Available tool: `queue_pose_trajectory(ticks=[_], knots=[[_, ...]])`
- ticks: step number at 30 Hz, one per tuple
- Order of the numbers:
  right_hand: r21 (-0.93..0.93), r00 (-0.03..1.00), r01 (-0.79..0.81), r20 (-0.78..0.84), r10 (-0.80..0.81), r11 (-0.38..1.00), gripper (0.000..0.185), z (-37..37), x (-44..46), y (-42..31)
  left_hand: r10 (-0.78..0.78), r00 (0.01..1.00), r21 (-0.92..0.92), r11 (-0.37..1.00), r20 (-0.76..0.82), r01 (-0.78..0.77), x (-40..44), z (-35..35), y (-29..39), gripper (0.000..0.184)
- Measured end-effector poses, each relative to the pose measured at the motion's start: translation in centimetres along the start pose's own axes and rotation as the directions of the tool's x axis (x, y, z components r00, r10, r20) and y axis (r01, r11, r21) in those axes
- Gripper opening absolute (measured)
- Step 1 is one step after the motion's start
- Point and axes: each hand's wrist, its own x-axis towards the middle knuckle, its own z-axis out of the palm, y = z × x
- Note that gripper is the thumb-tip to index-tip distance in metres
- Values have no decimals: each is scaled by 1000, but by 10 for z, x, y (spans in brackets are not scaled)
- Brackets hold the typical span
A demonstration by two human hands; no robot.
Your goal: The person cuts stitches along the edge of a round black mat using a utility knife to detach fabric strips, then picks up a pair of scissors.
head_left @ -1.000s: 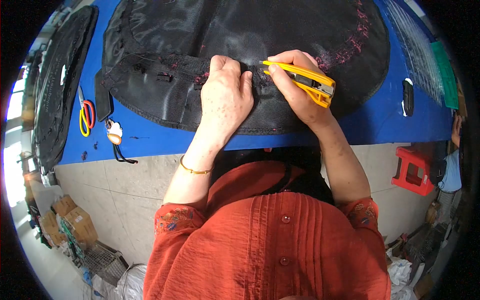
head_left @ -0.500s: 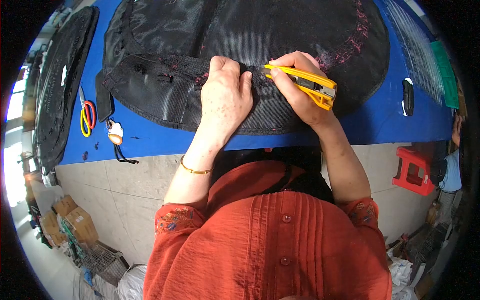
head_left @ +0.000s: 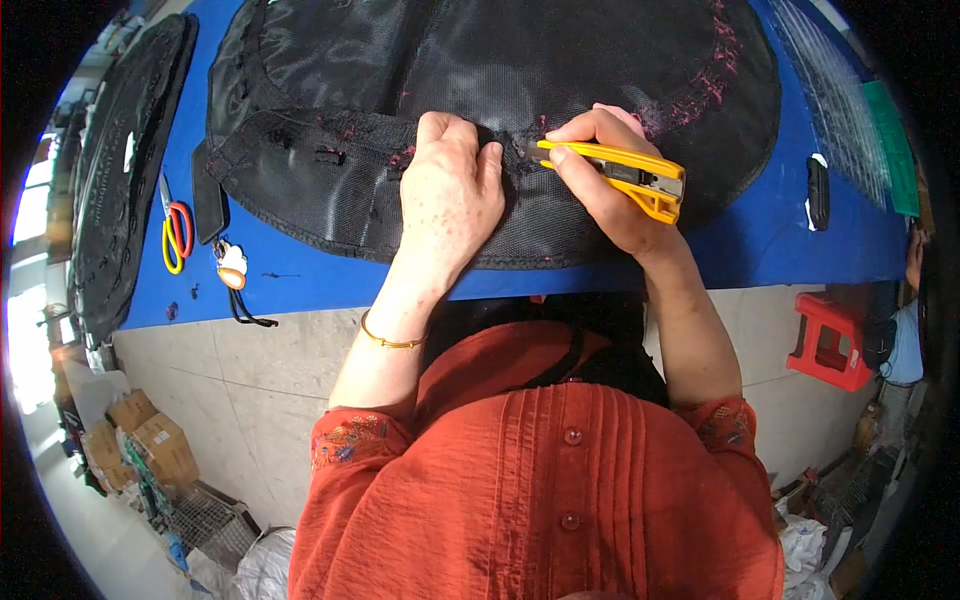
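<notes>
A large black mesh fabric piece (head_left: pixel 560 60) with a folded-over lower edge lies across the work surface. Pink thread ends (head_left: pixel 712 85) stick out along its curved seam at the right. My left hand (head_left: pixel 452 185) is closed on the fabric's seam, fingers curled under and thumb extended alongside. Held in my right hand (head_left: pixel 612 190) is a yellow-and-black utility knife (head_left: pixel 640 178), its dark tip pointing left at the seam just beside my left thumb. Whether the tip touches the threads I cannot tell.
On the blue tabletop (head_left: pixel 740 262) lie red-and-yellow scissors (head_left: pixel 177 230), a dark phone-like case (head_left: pixel 209 195), a charm with a strap (head_left: pixel 232 270) and a small black object (head_left: pixel 818 195). More black pieces (head_left: pixel 125 190) stand left. A red stool (head_left: pixel 830 345) is at right.
My right hand and the utility knife have shifted slightly right and down, away from my left thumb. My left hand stays in place on the fabric.
</notes>
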Motion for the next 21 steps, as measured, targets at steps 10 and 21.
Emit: queue_pose_trajectory(ticks=[10, 21], knots=[[29, 999, 4, 43, -6, 1000, 7, -3, -2, 4, 9, 1000, -11, 1000, -26, -9, -1, 1, 0, 17], [49, 997, -68, 50, 65, 997, 8, -4, -4, 4, -1, 1000, -38, 999, -15, 0, -2, 0, 0, 23]])
